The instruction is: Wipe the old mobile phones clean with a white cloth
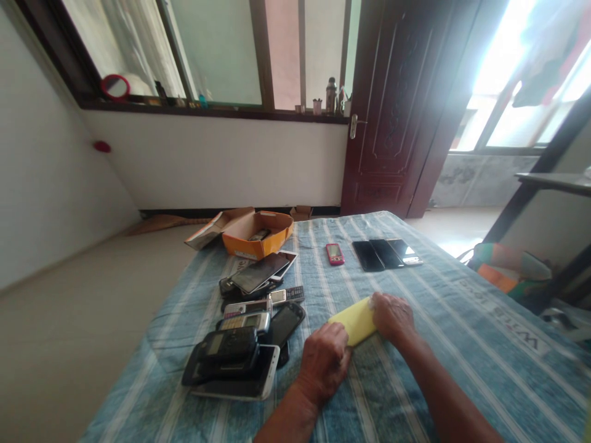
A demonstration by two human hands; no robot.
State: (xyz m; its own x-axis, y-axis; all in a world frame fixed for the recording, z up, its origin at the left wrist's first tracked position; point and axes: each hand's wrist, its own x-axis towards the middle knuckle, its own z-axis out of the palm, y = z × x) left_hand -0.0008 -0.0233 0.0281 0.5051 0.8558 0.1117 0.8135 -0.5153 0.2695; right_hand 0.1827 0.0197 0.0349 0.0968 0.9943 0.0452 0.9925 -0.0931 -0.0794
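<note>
Left hand (325, 357) and right hand (394, 317) grip yellow slab (355, 323) between them, opposite ends. Phone pile (244, 323) crowds left hand's left; striped cloth (466, 335) gives room right of right hand.

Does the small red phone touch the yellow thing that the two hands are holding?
Apart. The head view shows bare striped cloth between the red phone and the yellow thing.

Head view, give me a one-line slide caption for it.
Left hand and right hand hold a flat yellow object beside piled phones on a striped blue cloth.
</note>
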